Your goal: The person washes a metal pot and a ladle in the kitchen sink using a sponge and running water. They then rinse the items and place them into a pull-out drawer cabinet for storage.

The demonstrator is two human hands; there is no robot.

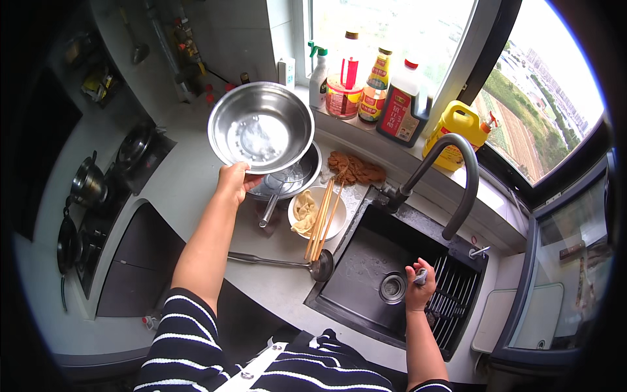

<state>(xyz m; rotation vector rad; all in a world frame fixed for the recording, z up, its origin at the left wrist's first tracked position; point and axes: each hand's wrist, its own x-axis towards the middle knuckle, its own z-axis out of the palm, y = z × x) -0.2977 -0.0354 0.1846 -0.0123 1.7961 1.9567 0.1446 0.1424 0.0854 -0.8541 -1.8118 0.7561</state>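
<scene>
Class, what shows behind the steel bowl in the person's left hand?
Behind the steel bowl in the left hand, part of a second metal bowl shows, a handled utensil reaching over its rim. The held bowl covers much of it, hiding whatever is there.

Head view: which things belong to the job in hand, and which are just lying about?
Seemingly in use: steel bowl in left hand; small grey item in right hand; black sink.

Seemingly just lying about: ladle; brown cloth; yellow jug; spray bottle.

Bowl (261,127) — glossy smooth metal; chopsticks (320,225) — smooth wood
</scene>
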